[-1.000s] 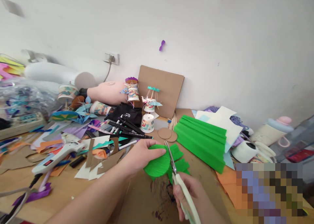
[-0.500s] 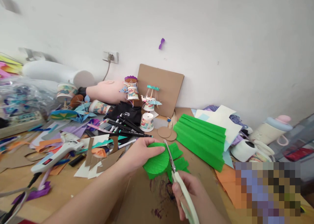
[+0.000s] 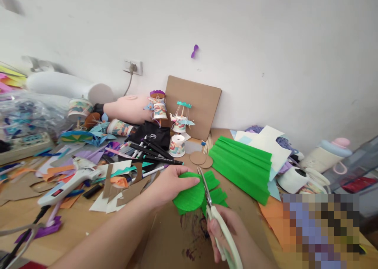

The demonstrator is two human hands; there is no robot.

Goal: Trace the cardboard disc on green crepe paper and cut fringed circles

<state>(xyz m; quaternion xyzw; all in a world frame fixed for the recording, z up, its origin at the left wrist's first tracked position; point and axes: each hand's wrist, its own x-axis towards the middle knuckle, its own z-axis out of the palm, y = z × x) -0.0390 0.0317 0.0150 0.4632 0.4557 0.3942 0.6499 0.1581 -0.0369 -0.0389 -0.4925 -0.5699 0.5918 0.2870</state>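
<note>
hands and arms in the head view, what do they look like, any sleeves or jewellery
Both forearms are bare as far as the frame shows, with no sleeves in view. The left hand and right hand wear no gloves, and no rings, watch or bracelets are visible.

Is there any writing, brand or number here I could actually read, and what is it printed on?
No text here reads clearly.
Black pouch: a small white script mark, too small to read.
Black marker pens: fine light print along the barrels, too blurred to read.
Patterned paper cups: coloured pictures only, no legible words.
Glue gun: a red spot on its body, no readable label.
Green crepe paper and scissors: no lettering visible.
</note>
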